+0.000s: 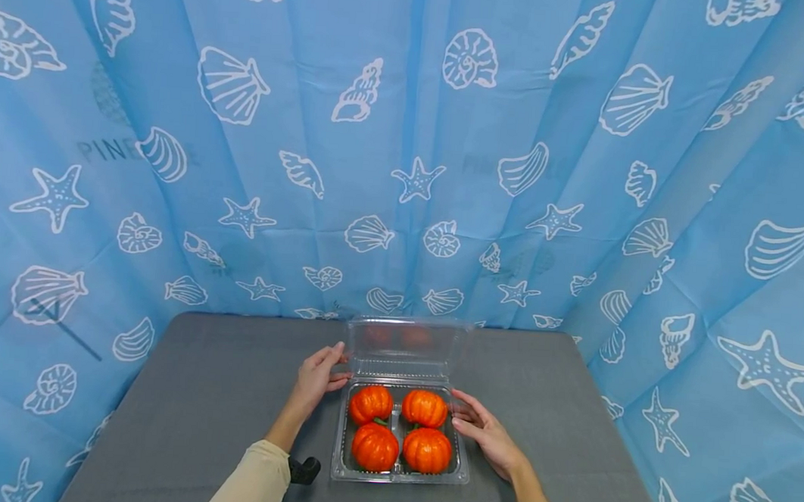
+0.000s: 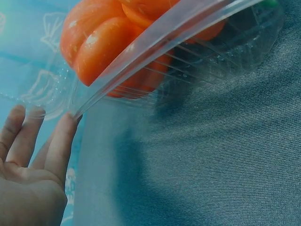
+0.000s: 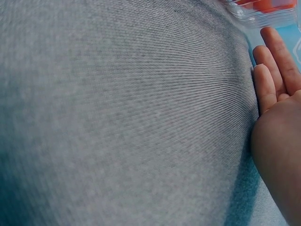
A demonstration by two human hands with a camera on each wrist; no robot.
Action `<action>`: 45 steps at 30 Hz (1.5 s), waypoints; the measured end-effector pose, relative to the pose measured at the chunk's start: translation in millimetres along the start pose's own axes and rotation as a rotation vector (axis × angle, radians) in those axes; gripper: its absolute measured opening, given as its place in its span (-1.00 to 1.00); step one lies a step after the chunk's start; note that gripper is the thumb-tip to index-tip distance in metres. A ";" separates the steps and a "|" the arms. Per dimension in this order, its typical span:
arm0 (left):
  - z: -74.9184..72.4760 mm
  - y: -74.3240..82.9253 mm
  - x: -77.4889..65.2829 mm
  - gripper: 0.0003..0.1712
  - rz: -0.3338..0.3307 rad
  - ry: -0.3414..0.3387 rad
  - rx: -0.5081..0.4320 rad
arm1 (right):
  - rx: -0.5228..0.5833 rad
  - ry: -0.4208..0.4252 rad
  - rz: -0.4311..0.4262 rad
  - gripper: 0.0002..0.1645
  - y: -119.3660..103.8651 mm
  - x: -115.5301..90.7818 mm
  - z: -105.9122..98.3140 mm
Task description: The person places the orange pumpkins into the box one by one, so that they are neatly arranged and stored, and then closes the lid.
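A clear plastic clamshell container (image 1: 400, 478) stands on the table with its hinged lid (image 1: 403, 361) raised at the back. Several small orange pumpkins (image 1: 375, 448) sit inside it in two rows. My left hand (image 1: 315, 379) is at the container's back left corner. In the left wrist view its extended fingers (image 2: 59, 148) touch the rim and reach the clear lid, beside a pumpkin (image 2: 103, 42). On the other side, my right hand (image 1: 488, 431) lies along the container's right wall with relaxed fingers. The right wrist view shows fingertips (image 3: 269, 35) close to the container; contact is hard to tell.
The grey cloth-covered table (image 1: 231, 394) extends left and right of the container. A blue curtain (image 1: 413, 168) with white shell and starfish prints hangs behind the table and along both sides. Dark straps (image 1: 304, 470) are on both wrists.
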State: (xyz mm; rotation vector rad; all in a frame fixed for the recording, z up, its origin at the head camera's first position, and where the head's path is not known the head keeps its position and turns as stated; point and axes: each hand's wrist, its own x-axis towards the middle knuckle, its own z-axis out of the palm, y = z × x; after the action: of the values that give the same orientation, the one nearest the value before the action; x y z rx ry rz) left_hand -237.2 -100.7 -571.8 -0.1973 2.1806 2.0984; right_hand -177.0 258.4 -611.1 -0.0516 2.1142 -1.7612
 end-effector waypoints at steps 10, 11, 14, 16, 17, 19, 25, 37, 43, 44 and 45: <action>-0.3 2.0 -0.7 -0.35 -0.005 -0.014 -0.029 | -0.001 0.015 0.008 -0.27 -0.5 0.2 0.3; -0.7 1.2 -0.8 -0.36 -0.001 -0.020 -0.030 | -0.001 0.017 0.009 -0.26 -0.6 0.3 0.3; -2.7 -1.9 -1.4 -0.43 0.017 -0.044 -0.033 | 0.001 0.021 0.015 -0.26 -0.6 0.6 0.6; -4.4 -3.9 -2.7 -0.50 0.029 -0.061 -0.033 | -0.001 0.024 0.019 -0.25 -0.5 1.0 0.8; -5.4 -4.8 -3.2 -0.54 0.037 -0.071 -0.032 | -0.003 0.027 0.020 -0.25 -0.4 1.2 0.9; -7.2 -5.9 -3.9 -0.62 0.046 -0.091 -0.038 | -0.003 0.032 0.020 -0.25 -0.3 1.5 1.2; -12.4 -8.3 -5.7 -0.68 0.073 -0.142 -0.021 | -0.002 0.034 0.014 -0.24 -0.7 1.7 2.0; -16.9 -14.6 -9.8 -0.62 0.055 -0.173 0.003 | 0.020 0.042 0.035 -0.23 -7.2 1.9 3.2; -16.7 -18.9 -13.8 -0.58 0.053 -0.202 0.027 | 0.030 0.037 -0.010 -0.20 -10.4 0.1 -1.8; -16.2 -19.1 -15.0 -0.57 0.059 -0.207 0.035 | 0.028 0.048 -0.009 -0.18 -11.9 -0.6 -2.6; -15.6 -18.6 -16.5 -0.57 0.064 -0.210 0.036 | 0.029 0.063 -0.005 -0.18 -13.6 -1.3 -2.7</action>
State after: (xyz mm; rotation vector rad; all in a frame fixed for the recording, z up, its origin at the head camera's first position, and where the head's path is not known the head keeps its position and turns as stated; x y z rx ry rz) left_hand -217.6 -116.6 -586.8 0.0941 2.1251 2.0067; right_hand -179.6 258.5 -597.4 0.0073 2.1330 -1.8189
